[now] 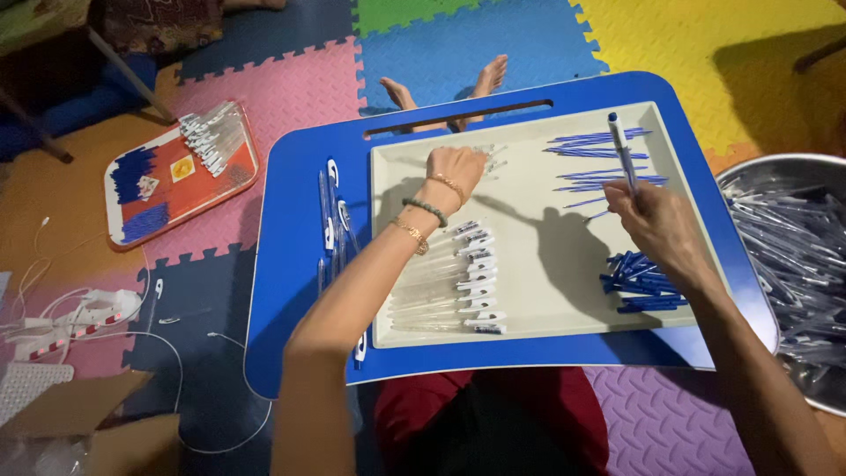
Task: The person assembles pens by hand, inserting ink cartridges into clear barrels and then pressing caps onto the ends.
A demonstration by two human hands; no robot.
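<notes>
A cream tray (pixel 529 291) lies on a blue lap table (pixel 291 264). My right hand (pixel 656 225) holds an assembled pen (pixel 622 152) upright over the tray's right side. My left hand (pixel 454 169), with bracelets at the wrist, reaches down to several clear pen parts (pixel 489 159) at the tray's far edge; its fingers are curled over them and whether they grip one is hidden. A row of clear barrels with white caps (pixel 467 282) lies below the left arm. Blue refills (pixel 599 159) lie at the far right, and blue end caps (pixel 639 282) near the right wrist.
Finished pens (pixel 333 220) lie on the blue table left of the tray. A metal bowl (pixel 767 172) full of pens stands at the right. A red and blue tray (pixel 176 176) with more pens rests on the foam floor mats at the left, near white cables (pixel 70 317) and a cardboard box (pixel 79 423).
</notes>
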